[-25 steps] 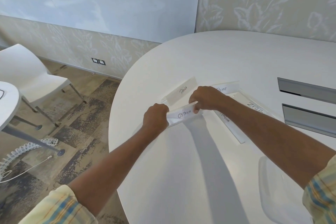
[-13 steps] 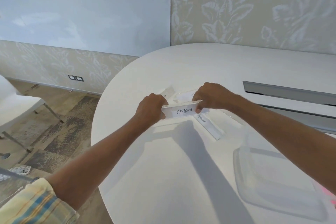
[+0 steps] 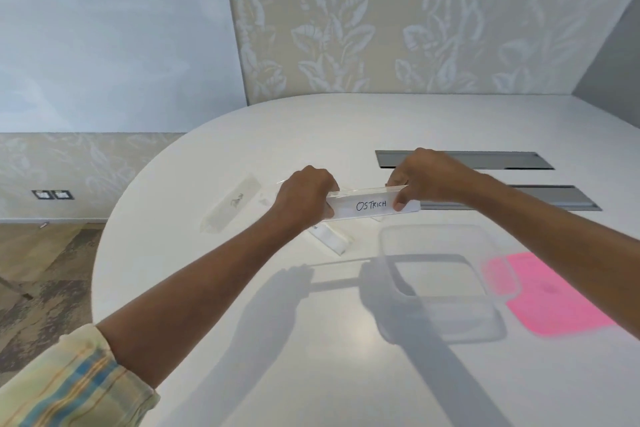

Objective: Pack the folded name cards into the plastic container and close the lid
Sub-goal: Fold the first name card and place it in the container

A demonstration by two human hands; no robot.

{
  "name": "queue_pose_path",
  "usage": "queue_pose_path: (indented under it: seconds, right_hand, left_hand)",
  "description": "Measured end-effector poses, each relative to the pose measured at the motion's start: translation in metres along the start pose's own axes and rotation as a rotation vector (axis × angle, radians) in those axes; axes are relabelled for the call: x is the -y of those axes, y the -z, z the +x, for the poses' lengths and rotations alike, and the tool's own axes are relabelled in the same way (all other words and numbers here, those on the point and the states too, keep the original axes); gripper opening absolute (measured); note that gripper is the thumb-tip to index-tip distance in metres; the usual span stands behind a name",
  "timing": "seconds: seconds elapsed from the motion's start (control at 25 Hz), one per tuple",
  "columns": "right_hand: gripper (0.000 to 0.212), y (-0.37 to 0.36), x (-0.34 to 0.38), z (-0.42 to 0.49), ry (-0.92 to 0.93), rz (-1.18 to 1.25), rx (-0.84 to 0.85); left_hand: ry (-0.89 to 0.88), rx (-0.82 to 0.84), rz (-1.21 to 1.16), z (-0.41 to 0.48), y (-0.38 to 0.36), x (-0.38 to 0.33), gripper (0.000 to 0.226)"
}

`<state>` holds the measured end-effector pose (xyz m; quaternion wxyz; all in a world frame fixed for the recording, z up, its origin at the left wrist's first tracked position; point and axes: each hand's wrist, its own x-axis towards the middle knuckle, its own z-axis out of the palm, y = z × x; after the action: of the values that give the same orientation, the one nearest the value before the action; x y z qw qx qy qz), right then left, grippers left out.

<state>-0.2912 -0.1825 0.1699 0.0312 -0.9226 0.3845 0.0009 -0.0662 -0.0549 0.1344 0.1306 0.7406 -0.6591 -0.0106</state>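
A folded white name card marked "OSTRICH" point(image 3: 372, 205) hangs above the white table, gripped at both ends. My left hand point(image 3: 304, 196) pinches its left end and my right hand point(image 3: 424, 178) pinches its right end. Just below and to the right stands the clear plastic container point(image 3: 440, 282), open and with nothing visible inside. Another name card point(image 3: 232, 203) lies flat to the left. One more card point(image 3: 330, 237) lies under my hands, partly hidden.
A pink sheet point(image 3: 550, 295) lies right of the container. Two grey metal cable slots point(image 3: 474, 160) are set into the table behind my right hand. The round table's edge point(image 3: 104, 253) curves at the left, with patterned floor beyond. The wall stands close behind.
Both hands have lifted the OSTRICH card off the table and carried it to the right, toward the container. The view has swung right, bringing the container and pink sheet fully into sight.
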Motion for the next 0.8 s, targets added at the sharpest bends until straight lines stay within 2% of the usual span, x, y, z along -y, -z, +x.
queue_pose_path:
  seconds: [0.16,0.36,0.48,0.6,0.8]
  right_hand:
    - [0.03,0.001,-0.042,-0.039,-0.106,0.016,-0.001]
    - [0.027,-0.008,-0.076,-0.072,-0.191,0.034,0.022]
    - [0.035,-0.019,-0.09,-0.082,-0.215,0.003,0.039]
    - [0.038,-0.035,-0.102,-0.088,-0.233,0.031,0.062]
    - [0.04,-0.054,-0.111,-0.09,-0.196,-0.013,0.105]
  left_hand:
    - [-0.085,0.027,-0.015,0.007,-0.016,-0.051,0.038]
    - [-0.127,0.077,-0.011,0.019,-0.039,-0.092,0.039]
    - [-0.142,0.112,0.005,0.022,-0.05,-0.109,0.042]
    - [-0.195,0.139,0.083,0.024,-0.06,-0.12,0.029]
    - [-0.268,0.155,0.197,0.025,-0.077,-0.131,0.041]
